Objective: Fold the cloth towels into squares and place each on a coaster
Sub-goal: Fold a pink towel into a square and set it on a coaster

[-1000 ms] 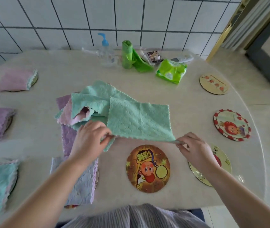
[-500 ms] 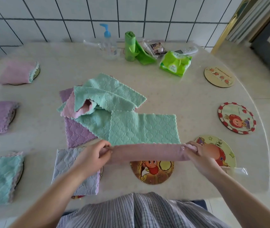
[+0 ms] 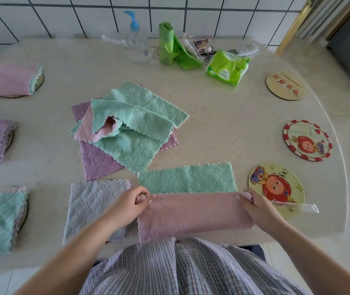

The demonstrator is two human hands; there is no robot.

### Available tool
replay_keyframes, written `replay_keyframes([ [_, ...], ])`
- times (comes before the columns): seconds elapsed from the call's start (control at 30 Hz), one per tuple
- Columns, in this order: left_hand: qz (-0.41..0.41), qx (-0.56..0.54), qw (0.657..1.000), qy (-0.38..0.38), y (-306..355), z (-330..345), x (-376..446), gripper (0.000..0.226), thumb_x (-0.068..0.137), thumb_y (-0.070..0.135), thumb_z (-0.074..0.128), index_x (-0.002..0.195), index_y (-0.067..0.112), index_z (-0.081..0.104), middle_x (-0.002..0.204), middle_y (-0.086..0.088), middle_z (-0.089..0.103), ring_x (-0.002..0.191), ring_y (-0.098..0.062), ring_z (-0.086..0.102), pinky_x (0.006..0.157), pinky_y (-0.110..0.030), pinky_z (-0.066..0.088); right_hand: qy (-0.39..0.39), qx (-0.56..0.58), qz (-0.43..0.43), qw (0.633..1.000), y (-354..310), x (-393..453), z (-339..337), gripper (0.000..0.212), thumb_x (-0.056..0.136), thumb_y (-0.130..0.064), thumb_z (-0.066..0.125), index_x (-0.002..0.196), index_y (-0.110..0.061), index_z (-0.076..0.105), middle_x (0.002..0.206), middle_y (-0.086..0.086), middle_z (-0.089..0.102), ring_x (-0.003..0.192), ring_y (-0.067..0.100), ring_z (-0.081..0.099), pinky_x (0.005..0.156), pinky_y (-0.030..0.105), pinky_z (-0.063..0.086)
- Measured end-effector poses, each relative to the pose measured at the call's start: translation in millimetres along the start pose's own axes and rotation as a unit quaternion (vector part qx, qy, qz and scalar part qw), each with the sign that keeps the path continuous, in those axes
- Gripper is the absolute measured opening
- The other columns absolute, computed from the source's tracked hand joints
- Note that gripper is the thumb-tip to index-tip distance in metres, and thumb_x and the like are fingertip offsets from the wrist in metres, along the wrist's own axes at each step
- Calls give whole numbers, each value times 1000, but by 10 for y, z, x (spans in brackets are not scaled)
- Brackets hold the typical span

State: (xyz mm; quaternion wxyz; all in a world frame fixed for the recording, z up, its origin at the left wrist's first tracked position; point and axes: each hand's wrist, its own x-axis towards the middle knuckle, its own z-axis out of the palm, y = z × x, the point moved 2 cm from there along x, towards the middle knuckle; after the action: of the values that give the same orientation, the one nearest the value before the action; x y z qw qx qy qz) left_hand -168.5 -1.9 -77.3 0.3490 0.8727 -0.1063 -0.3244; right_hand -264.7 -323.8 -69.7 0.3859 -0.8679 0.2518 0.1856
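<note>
Pinching towel (image 3: 193,211) corners, both hands' fingers (image 3: 142,198) closed.

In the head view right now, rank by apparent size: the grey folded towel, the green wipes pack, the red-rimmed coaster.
1. grey folded towel, though it lies nearest the camera.
2. and 3. red-rimmed coaster and green wipes pack: too alike to rank.

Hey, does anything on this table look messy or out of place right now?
Yes: the unfolded towel pile at table centre is crumpled and skewed, and a clear plastic wrapper lies across the yellow coaster by the right hand.
</note>
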Motion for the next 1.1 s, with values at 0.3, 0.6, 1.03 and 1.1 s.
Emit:
replay_keyframes([
  [0.3,-6,6,998,69,16,-158,215,27,92,17,53,117,24,49,90,-4,59,78,-20,60,65,-35,47,50,10,-38,998,-296,371,-62,11,95,-22,49,103,-23,56,89,-4,61,82,14,57,68,30,43],
  [0.6,-12,49,996,76,53,-289,359,32,93,18,52,123,22,44,96,-8,61,88,-24,62,72,-42,52,77,27,-19,997,-420,662,-36,13,95,-25,47,102,-20,57,89,-1,62,79,15,56,61,26,40],
  [1.03,-31,116,989,91,87,-305,488,39,93,22,51,130,18,40,91,6,56,73,-16,64,63,-37,55,85,3,14,996,-403,807,-25,14,93,-27,50,100,-17,57,88,0,60,72,11,52,56,24,39],
  [1.1,-37,121,987,101,97,-289,503,39,93,22,51,130,17,40,88,6,55,66,-14,62,57,-34,53,95,8,17,995,-402,803,-13,17,94,-26,49,103,-15,58,87,-1,60,71,12,52,55,25,38],
])
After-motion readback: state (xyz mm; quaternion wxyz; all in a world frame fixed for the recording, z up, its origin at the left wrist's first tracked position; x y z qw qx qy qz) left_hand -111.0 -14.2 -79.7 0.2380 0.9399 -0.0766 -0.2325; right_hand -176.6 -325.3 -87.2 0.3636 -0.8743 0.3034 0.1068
